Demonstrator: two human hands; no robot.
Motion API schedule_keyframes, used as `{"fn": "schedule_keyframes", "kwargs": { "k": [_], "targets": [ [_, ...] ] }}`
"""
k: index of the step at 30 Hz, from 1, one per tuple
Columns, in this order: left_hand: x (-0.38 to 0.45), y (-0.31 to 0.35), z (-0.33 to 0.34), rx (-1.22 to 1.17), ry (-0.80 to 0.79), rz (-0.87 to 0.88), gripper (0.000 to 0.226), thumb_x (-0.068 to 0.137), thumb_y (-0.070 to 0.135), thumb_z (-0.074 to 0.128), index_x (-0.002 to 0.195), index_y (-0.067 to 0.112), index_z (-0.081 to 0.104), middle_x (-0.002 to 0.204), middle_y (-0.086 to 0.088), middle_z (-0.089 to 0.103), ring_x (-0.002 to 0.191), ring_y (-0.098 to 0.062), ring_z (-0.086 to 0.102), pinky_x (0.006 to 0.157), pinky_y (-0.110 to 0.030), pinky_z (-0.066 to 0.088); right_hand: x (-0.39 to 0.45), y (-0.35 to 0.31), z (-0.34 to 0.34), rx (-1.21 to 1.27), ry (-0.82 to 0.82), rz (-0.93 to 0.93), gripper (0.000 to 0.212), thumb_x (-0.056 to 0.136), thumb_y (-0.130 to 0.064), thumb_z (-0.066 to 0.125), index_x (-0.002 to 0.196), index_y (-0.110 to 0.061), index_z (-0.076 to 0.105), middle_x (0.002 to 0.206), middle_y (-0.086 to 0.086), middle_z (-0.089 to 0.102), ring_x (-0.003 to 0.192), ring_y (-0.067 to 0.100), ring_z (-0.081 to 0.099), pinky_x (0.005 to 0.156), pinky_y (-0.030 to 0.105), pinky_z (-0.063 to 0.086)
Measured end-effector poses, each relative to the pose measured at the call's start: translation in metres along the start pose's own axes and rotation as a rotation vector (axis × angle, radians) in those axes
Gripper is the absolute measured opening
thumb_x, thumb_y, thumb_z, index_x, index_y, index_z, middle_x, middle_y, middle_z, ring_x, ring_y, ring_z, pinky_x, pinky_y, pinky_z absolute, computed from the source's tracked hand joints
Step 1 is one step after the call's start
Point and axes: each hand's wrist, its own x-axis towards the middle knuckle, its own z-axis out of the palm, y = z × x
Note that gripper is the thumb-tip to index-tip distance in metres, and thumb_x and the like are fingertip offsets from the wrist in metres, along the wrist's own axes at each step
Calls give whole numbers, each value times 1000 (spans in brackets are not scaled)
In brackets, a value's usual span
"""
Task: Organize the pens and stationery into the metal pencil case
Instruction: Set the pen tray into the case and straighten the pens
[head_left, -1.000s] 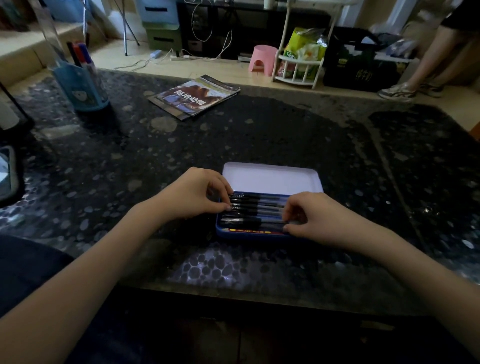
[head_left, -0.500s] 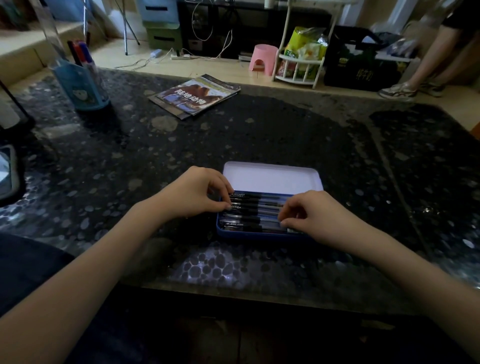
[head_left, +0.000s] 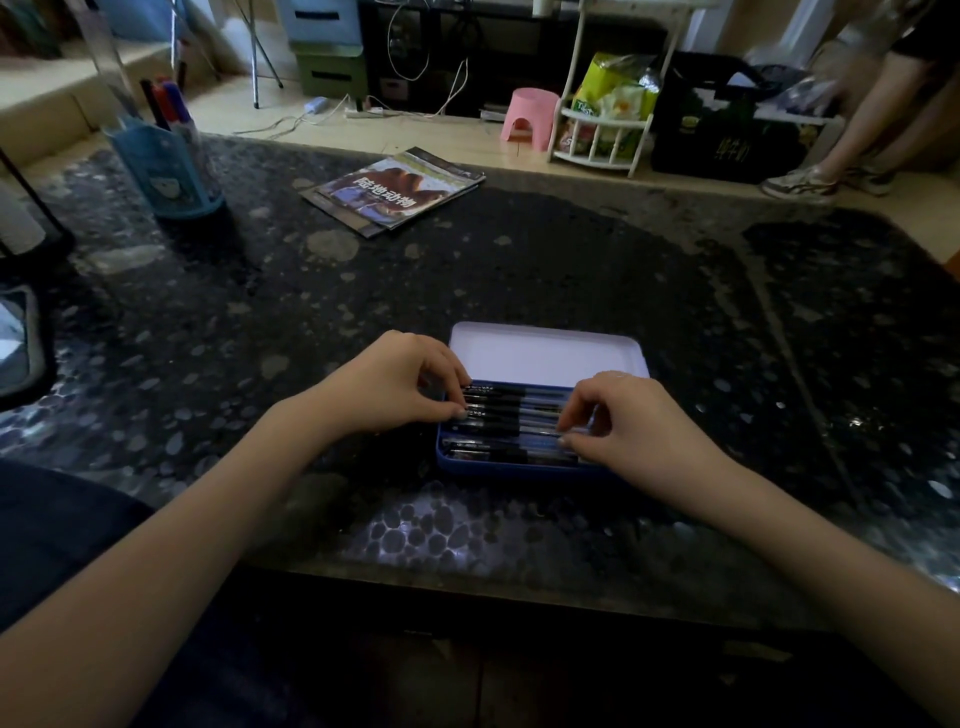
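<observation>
A blue metal pencil case (head_left: 519, 470) lies open near the table's front edge, its white-lined lid (head_left: 540, 353) tipped back. Several black pens (head_left: 511, 415) lie side by side in it, running left to right. My left hand (head_left: 395, 384) sits at the case's left end, its curled fingers and thumb pinching the pen ends there. At the right end, my right hand (head_left: 628, 421) pinches the middle pens between thumb and fingertips and hides their right ends.
On the dark speckled table (head_left: 519, 270), a blue pen holder (head_left: 166, 171) with markers stands at the back left and a book (head_left: 397, 189) lies at the back centre. A dark device (head_left: 15, 338) lies at the left edge. A person (head_left: 883, 104) stands beyond the table, back right.
My right hand has shifted slightly back from the front row of pens to the middle rows. My left hand has stayed at the left end.
</observation>
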Motion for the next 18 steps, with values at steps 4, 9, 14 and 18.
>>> {"fn": "schedule_keyframes", "kwargs": {
  "k": [4, 9, 14, 18],
  "targets": [
    [0, 0, 0, -5, -3, -1, 6, 74, 19, 76, 80, 21, 75, 100, 13, 66, 89, 1, 61, 80, -12, 47, -1, 0, 1, 4, 19, 22, 14, 77, -23, 75, 72, -25, 63, 74, -11, 62, 71, 2, 56, 67, 22, 47],
    [-1, -1, 0, -21, 2, 15, 7, 74, 18, 76, 80, 22, 75, 99, 13, 66, 88, 2, 60, 77, -12, 46, -2, 0, 1, -9, 15, 41, 18, 78, -26, 75, 68, -28, 60, 70, -13, 60, 68, -1, 55, 60, 13, 39],
    [-4, 0, 2, -93, 24, 3, 10, 74, 18, 76, 83, 22, 75, 98, 12, 67, 91, 2, 61, 80, -13, 49, -3, -4, 1, -43, 14, 30, 24, 79, -25, 74, 65, -29, 55, 71, -13, 52, 67, 0, 50, 59, 12, 36],
    [-5, 2, 2, -91, -9, 2, 10, 71, 23, 78, 81, 22, 75, 101, 15, 66, 94, 4, 59, 82, -10, 47, -2, -3, 2, -46, 19, 36, 25, 80, -24, 73, 65, -30, 54, 72, -12, 54, 68, 1, 52, 61, 15, 38]
  ]
}}
